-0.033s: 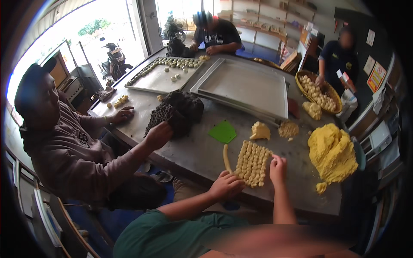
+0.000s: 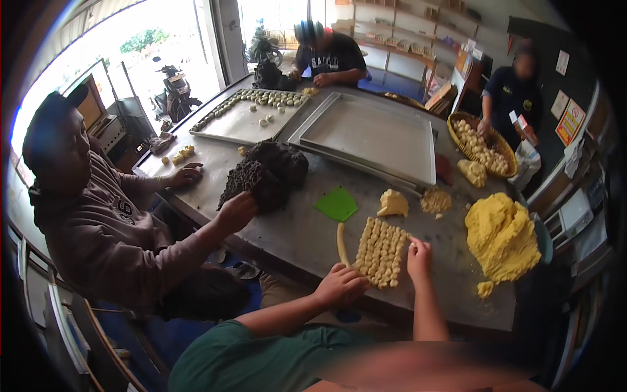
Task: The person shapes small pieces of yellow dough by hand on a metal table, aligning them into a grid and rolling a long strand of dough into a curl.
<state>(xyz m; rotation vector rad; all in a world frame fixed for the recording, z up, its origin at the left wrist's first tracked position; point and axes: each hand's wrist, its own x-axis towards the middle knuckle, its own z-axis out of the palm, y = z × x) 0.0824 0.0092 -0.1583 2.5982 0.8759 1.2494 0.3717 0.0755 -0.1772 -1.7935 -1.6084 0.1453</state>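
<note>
My left hand [image 2: 341, 285] has its fingers curled over the lower end of a pale dough rope [image 2: 341, 242], left of a block of small dough pieces [image 2: 380, 251] laid in rows. My right hand [image 2: 419, 260] is pinched at that block's upper-right corner; what its fingertips hold is too small to make out. Above the block lie a pale dough lump [image 2: 393, 203], a crumbly heap [image 2: 435, 200] and a green plastic scraper [image 2: 336, 204]. A large yellow dough mass [image 2: 500, 236] sits to the right.
Three co-workers [image 2: 114, 215] [image 2: 330, 55] [image 2: 513, 98] surround the metal table [image 2: 281, 242]. A dark dough mass [image 2: 274, 170], a tray of small balls [image 2: 248, 124], stacked trays [image 2: 369, 144] and a basket of pale pieces [image 2: 480, 144] stand on it. Scooters [image 2: 175, 91] show through the doorway.
The view has shifted very slightly. Otherwise both my hands and the dough around them look the same.
</note>
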